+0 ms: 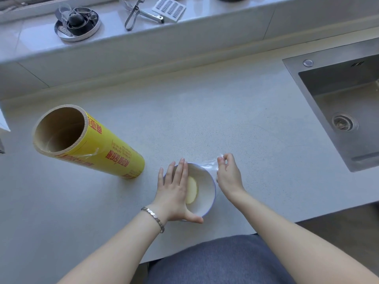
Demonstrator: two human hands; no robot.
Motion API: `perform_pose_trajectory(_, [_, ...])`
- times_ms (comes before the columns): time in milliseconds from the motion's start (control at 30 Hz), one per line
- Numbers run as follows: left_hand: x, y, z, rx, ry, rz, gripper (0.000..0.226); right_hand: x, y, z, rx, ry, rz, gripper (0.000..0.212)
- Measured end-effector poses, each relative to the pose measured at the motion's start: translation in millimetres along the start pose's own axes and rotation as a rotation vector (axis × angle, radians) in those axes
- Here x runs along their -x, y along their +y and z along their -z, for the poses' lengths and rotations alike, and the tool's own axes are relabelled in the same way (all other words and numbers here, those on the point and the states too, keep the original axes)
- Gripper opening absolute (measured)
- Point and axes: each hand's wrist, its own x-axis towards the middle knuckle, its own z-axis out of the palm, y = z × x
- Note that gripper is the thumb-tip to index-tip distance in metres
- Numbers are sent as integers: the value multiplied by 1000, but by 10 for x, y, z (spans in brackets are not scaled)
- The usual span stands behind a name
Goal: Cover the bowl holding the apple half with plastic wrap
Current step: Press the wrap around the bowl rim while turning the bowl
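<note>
Low centre of frame: white bowl (pixel 202 198) w/ apple half (pixel 192 190) on counter (pixel 184 119). My left hand (pixel 174 191) lies flat, fingers spread, over its left rim. My right hand (pixel 228 175) pinches plastic wrap (pixel 209 164) at the bowl's upper right edge.

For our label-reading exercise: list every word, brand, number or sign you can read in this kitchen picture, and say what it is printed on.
Yellow plastic wrap roll: large red characters and a red oval of small print, seen upside down and too blurred to quote.
Grater, bowl, sink: no text visible.

Left hand (pixel 174 191) lies flat over the bowl (pixel 205 193); right hand (pixel 228 174) pinches plastic wrap (pixel 209 163).
</note>
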Motion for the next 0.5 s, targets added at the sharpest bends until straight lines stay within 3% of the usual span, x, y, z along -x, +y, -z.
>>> perform_pose_trajectory(300, [46, 64, -7, 87, 36, 46, 144, -177, 20, -99, 182, 35, -51, 17])
perform_pose_trajectory(400, [57, 121, -19, 124, 50, 145, 146, -235, 3, -38, 296, 11, -97, 32])
perform_pose_trajectory(500, [74, 191, -21, 234, 92, 335, 143, -217, -8, 117, 114, -107, -228, 47])
